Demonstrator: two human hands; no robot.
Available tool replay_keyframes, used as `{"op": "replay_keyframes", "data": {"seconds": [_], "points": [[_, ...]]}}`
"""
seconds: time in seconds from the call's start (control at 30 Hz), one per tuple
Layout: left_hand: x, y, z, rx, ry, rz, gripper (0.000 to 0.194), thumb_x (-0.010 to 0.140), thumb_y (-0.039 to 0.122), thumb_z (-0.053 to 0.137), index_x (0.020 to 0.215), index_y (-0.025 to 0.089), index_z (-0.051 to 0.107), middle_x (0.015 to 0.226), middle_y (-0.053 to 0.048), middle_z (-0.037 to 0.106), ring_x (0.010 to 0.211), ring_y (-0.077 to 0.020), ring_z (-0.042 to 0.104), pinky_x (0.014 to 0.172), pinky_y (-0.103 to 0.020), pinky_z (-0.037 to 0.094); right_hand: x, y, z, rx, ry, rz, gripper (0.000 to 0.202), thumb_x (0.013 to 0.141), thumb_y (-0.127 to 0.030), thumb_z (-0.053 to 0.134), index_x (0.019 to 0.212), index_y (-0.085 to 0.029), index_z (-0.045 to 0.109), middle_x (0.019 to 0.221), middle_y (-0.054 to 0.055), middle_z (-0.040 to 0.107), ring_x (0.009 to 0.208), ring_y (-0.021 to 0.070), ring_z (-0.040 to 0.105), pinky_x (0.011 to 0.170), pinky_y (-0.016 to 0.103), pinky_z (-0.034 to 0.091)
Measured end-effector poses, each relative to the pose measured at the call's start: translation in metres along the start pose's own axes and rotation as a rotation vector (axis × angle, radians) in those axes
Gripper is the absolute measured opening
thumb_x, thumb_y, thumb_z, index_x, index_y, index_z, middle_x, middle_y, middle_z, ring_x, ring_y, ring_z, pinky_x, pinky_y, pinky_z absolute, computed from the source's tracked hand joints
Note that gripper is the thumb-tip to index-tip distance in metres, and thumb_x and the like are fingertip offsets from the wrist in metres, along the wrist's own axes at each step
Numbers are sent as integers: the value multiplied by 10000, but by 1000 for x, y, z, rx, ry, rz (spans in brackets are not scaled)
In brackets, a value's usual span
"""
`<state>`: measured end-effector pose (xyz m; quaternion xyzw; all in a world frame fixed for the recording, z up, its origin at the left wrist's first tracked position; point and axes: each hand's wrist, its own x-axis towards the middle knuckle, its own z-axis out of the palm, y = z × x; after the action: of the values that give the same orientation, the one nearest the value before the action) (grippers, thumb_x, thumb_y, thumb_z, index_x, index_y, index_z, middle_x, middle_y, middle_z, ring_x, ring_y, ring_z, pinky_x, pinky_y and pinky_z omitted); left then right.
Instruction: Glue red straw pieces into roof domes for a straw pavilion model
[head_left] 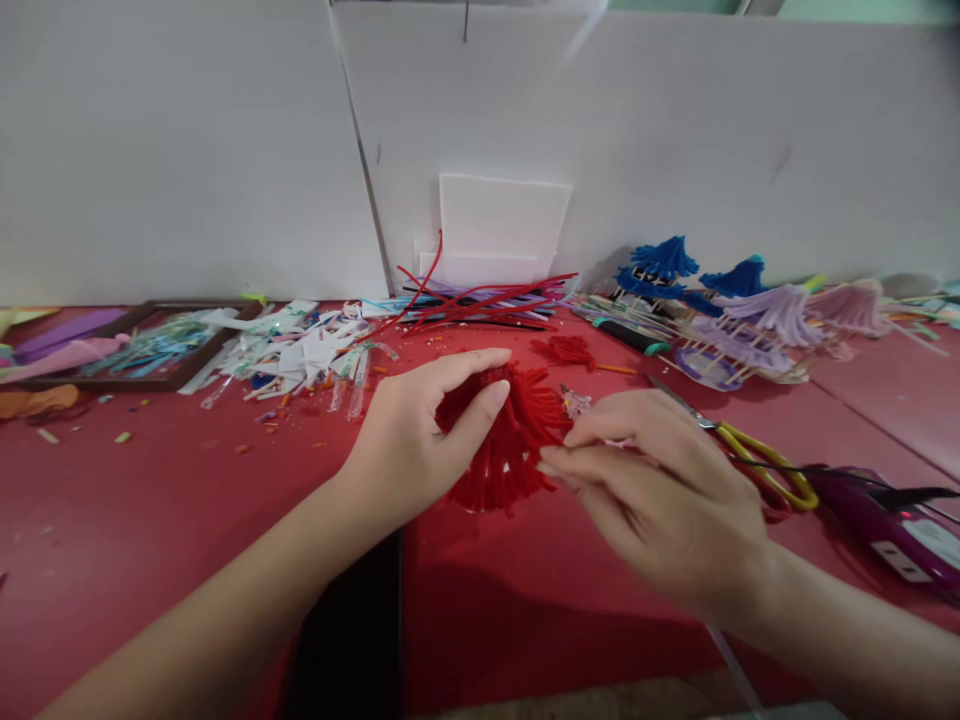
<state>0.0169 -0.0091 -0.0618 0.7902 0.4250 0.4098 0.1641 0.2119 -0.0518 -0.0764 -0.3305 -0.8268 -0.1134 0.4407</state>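
1. White panels (600, 110) are standing behind the red table (225, 560), which is carrying everything else.
2. Blue, lilac and pink fringed models (772, 310) are sitting at the back right.
3. A brown frame (180, 372) is lying at the back left, pale strips resting in it.
4. The left hand (420, 430) is curling partway closed, its thumb and fingers holding the top of the red fringed piece.
5. The right hand (667, 490) is pinching its fingertips together at that piece's right edge; whether a strand is between them, I cannot tell.
6. The red fringed piece (499, 470) is fanning out between the hands, near the table's middle.
7. A purple device (885, 530) is lying at the right, near the yellow-handled scissors (805, 490).
8. A green-and-black handled tool (628, 336) is lying beyond the right hand.
9. Small orange crumbs (242, 449) are dotting the table's left side.
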Motion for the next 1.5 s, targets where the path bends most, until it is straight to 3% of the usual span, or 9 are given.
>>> {"op": "replay_keyframes", "data": {"seconds": [0.33, 0.47, 0.6, 0.83, 1.0, 1.13, 1.5], "points": [[0, 1, 3, -3, 35, 7, 281, 898, 311, 558, 1102, 179, 698, 1095, -53, 744, 1007, -197, 697, 925, -291, 542, -11, 4, 10, -6, 105, -40, 138, 770, -39, 701, 786, -176, 707, 710, 22, 676, 708, 143, 607, 674, 278, 550], [0, 1, 3, -9, 20, 7, 288, 900, 319, 550, 1111, 186, 693, 1103, -50, 742, 1011, -199, 697, 875, -281, 561, -10, 4, 14, -50, 134, -50, 132, 748, -55, 734, 739, -181, 694, 674, 17, 668, 681, 140, 609, 656, 263, 556], [-1, 1, 1, -1, 15, -7, 281, 902, 311, 547, 1112, 190, 690, 1097, -40, 744, 998, -196, 699, 830, -275, 573, -13, 4, 17, -44, 119, -69, 126, 753, -64, 732, 756, -183, 692, 688, 18, 671, 682, 142, 623, 648, 265, 563], [-1, -2, 4, -39, 18, 3, 271, 911, 306, 554, 1135, 190, 651, 1147, -48, 718, 1054, -192, 675, 943, -302, 537, -23, 6, 18, -34, 135, -64, 133, 759, -72, 727, 727, -192, 677, 681, 1, 663, 682, 142, 626, 643, 272, 560], [-3, -5, 7, -121, -35, 29, 380, 887, 350, 605, 1230, 199, 541, 1270, -89, 642, 1172, -216, 622, 1029, -328, 492, -25, 10, 18, -14, 117, -44, 113, 815, -102, 669, 805, -212, 692, 754, 9, 661, 723, 147, 641, 663, 295, 565], [-3, -4, 7, -34, -56, 51, 450, 852, 378, 646, 1243, 195, 521, 1276, -103, 632, 1182, -237, 615, 1015, -339, 498, -24, 12, 17, -2, 124, -61, 110, 826, -106, 648, 863, -197, 697, 802, 22, 645, 746, 149, 630, 679, 309, 559], [-2, -4, 5, 59, -83, 83, 355, 897, 339, 571, 1210, 172, 559, 1207, -88, 677, 1112, -219, 643, 955, -318, 509, -28, 14, 20, -43, 122, -65, 92, 792, -152, 708, 835, -233, 698, 802, 5, 659, 791, 156, 610, 709, 311, 530]]}}
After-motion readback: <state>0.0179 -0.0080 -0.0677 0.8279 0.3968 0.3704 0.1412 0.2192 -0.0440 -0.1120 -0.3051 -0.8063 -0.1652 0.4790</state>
